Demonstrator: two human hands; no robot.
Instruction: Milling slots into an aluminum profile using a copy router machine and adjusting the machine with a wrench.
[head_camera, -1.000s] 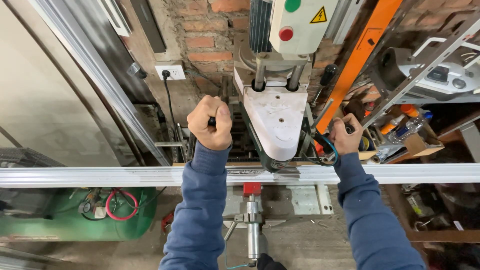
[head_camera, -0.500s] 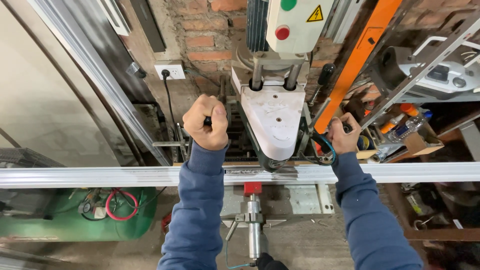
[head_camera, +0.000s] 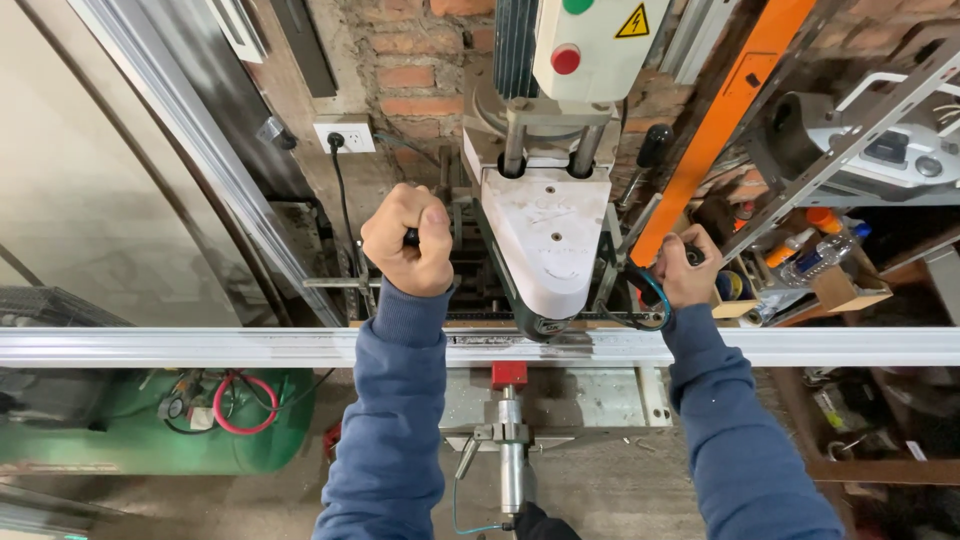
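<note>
Either side of grey-white machine head (head_camera: 545, 250): left hand (head_camera: 408, 240) fisted on dark lever, right hand (head_camera: 688, 268) clamped on black knob, above crosswise long aluminium profile (head_camera: 200, 345).

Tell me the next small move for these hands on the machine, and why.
Probably ease the left hand lever down: both fists already grip the handles, right hand steadying, and the machine head sits just above the aluminium profile.

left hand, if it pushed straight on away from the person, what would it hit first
Probably the brick wall, near the white socket. The left hand is closed on a dark handle beside the grey machine head; depth is hard to judge.
</note>
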